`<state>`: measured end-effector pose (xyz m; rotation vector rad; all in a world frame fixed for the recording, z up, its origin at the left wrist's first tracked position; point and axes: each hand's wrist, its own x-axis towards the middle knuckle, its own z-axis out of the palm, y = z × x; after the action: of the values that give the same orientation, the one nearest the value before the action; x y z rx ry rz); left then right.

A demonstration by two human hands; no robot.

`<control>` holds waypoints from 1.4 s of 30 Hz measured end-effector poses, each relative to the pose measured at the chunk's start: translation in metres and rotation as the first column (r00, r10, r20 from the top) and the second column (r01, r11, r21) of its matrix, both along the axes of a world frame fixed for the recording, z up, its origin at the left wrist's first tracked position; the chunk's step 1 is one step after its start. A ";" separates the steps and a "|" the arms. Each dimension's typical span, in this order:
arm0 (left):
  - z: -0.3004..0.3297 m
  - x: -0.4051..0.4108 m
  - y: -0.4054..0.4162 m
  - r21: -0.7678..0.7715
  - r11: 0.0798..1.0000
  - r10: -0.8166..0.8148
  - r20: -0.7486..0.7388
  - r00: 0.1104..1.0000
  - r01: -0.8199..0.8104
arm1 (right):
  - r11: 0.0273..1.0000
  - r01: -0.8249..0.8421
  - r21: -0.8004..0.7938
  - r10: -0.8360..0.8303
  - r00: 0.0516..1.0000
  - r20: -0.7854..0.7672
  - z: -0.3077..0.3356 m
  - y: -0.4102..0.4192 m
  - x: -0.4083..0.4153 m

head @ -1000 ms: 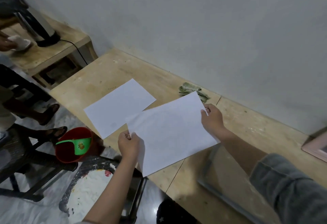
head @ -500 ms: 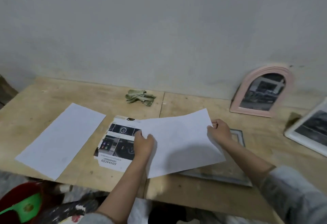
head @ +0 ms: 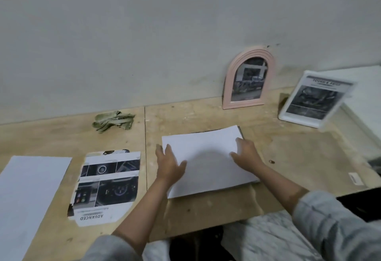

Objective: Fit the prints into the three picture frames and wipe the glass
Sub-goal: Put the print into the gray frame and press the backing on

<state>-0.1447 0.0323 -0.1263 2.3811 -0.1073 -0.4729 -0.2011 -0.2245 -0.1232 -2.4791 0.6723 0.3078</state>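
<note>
Head view: a white sheet is pressed flat over the third frame, at desk centre, by the left hand at 9 o'clock and right hand at 3 o'clock, fingers spread. Misalignment is likely, since the frame is almost hidden.

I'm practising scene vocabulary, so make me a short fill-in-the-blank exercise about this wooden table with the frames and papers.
1. The pink arched picture frame leans against the ____.
2. Both hands, left and right, rest on a blank ____ sheet of paper.
3. The crumpled green cloth lies on the ____.
4. The colour print shows the word ____.

Missing words: wall; white; table; ADVANCED
</note>
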 end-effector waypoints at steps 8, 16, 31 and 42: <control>-0.026 -0.003 0.001 0.210 0.962 -0.175 -0.029 0.984 0.177 | 0.971 -0.185 -0.151 0.176 0.982 -0.068 -0.031 0.003 -0.013; -0.025 -0.007 -0.001 0.287 0.942 -0.163 -0.064 0.985 0.175 | 0.932 -0.264 -0.249 0.228 0.960 -0.165 -0.044 -0.001 -0.023; 0.003 -0.064 -0.120 0.032 0.985 0.165 0.095 0.982 -0.168 | 0.880 -0.391 -0.269 0.416 0.908 0.041 -0.023 -0.116 -0.060; 0.014 -0.141 -0.312 -0.085 0.990 0.115 0.026 0.993 -0.113 | 0.992 -0.005 -0.129 0.002 1.000 -0.024 -0.017 -0.281 -0.147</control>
<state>-0.2858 -0.2793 -0.1122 2.2981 -0.0047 -0.3702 -0.3485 -0.5051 -0.1403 -2.6029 0.7184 0.3042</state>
